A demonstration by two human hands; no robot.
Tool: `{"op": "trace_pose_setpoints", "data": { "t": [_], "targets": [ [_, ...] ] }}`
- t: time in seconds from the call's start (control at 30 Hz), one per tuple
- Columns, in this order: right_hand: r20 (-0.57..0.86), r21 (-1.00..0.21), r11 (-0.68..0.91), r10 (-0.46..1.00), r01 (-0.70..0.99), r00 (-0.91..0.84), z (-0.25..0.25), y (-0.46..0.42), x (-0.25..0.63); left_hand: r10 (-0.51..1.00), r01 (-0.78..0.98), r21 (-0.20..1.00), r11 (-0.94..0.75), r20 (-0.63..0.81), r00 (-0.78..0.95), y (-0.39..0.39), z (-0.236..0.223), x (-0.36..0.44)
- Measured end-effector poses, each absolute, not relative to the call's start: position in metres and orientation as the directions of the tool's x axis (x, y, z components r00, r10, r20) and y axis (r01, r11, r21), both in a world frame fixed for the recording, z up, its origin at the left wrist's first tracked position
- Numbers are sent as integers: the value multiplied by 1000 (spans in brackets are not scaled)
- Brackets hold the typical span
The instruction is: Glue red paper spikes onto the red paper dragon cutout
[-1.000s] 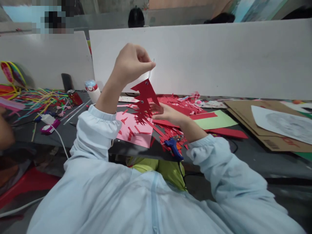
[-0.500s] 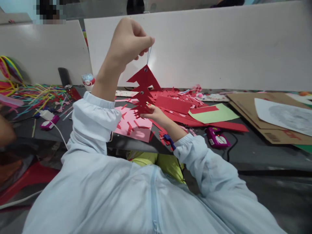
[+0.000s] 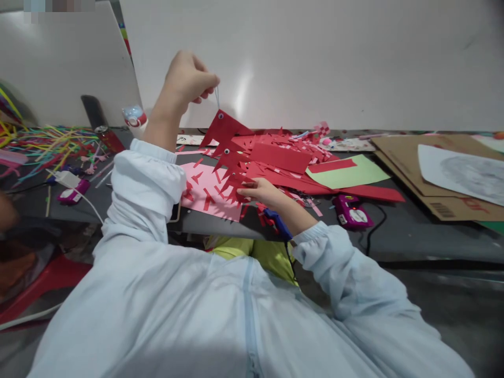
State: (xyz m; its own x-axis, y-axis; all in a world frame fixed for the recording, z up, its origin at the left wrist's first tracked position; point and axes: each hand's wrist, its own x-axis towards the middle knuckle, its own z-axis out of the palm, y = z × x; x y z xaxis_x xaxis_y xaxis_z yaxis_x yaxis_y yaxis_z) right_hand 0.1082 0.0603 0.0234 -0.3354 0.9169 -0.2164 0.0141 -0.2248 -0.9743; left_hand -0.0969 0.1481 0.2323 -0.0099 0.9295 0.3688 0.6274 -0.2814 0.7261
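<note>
My left hand (image 3: pixel 188 81) is raised above the table and pinched closed on a thin loop of string (image 3: pixel 217 97). From the string hangs a red paper cutout (image 3: pixel 228 149) of stacked jagged triangles with small holes. My right hand (image 3: pixel 263 191) is lower, its fingers closed on the bottom tier of the cutout, just above a pink sheet (image 3: pixel 208 193) dotted with red scraps. Both arms wear pale blue sleeves.
Red paper strips and scraps (image 3: pixel 291 163) pile on the dark table (image 3: pixel 413 236) behind a green sheet (image 3: pixel 354 176). A blue glue gun (image 3: pixel 277 220) lies under my right wrist. A purple device (image 3: pixel 350 212), cardboard (image 3: pixel 437 184), coloured straws (image 3: pixel 51 142) and white partitions (image 3: pixel 334 63) surround them.
My left hand has come down and to the left with the string, tilting the cutout over the pink sheet. My right hand stays on the bottom tier. The view has dipped lower.
</note>
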Motion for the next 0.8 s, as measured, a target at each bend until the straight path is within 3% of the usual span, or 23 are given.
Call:
{"op": "trace_pose_setpoints", "data": {
  "t": [0.17,0.33,0.53,0.8],
  "targets": [
    [-296,-953,-303,900,31,-320,15,49,120,979,600,792,-111,190,-71,173,202,-105],
    [-347,-935,-350,883,47,-317,10,40,121,992,620,782,59,24,-125,187,171,-113],
    [-442,-896,-428,848,115,-291,5,37,108,983,699,692,181,-154,-102,185,139,-124],
    [-536,-843,-496,808,211,-243,1,38,94,958,804,537,255,-255,-134,202,86,-142]
  ]
}}
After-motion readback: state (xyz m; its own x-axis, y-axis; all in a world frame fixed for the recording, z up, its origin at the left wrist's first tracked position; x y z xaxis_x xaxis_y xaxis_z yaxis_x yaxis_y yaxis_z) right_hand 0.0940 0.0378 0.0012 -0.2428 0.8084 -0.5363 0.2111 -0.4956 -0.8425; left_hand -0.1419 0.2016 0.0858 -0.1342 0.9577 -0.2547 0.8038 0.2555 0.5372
